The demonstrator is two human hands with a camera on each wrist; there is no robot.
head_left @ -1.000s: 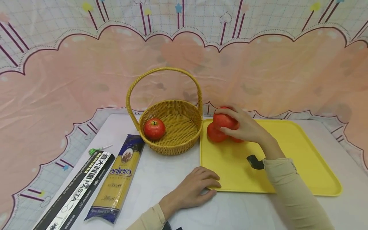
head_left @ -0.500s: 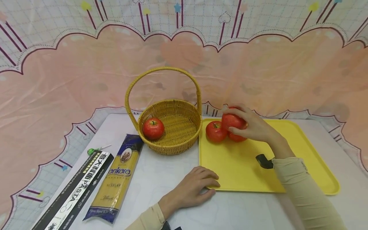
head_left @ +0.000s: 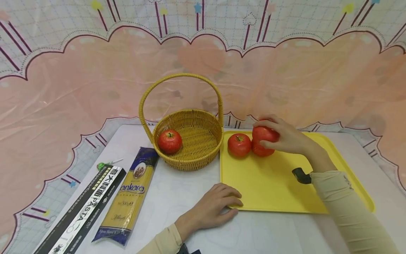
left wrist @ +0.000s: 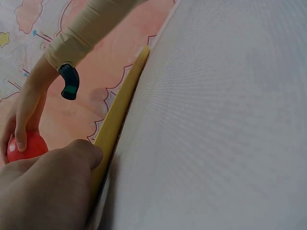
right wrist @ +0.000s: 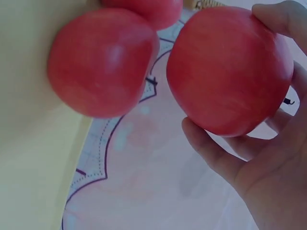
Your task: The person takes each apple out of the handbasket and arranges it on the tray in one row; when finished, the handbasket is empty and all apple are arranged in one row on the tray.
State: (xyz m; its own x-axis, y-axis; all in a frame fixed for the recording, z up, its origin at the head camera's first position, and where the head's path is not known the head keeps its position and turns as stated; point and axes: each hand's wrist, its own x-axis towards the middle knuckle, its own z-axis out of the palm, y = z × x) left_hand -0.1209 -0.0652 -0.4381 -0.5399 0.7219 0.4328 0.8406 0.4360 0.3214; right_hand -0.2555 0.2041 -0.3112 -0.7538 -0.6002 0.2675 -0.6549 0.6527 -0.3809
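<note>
My right hand (head_left: 287,137) grips a red apple (head_left: 264,134) over the back left part of the yellow tray (head_left: 269,190). In the right wrist view, fingers and thumb wrap the held apple (right wrist: 230,72), with a gap between it and another red apple (right wrist: 103,62) on the tray. That apple (head_left: 262,150) sits partly hidden below the held one in the head view, beside another apple (head_left: 239,145) to its left. My left hand (head_left: 215,208) rests with relaxed fingers at the tray's near left corner, holding nothing.
A wicker basket (head_left: 190,165) with a tall handle stands left of the tray, with one red apple (head_left: 170,141) inside. Farther left lie a spaghetti packet (head_left: 130,197), a long black-and-white pasta box (head_left: 84,208) and a green lollipop (head_left: 100,166). A patterned cloth (head_left: 203,81) hangs behind.
My right hand has moved to the right with the held apple, uncovering the leftmost tray apple. The left hand has stayed in place.
</note>
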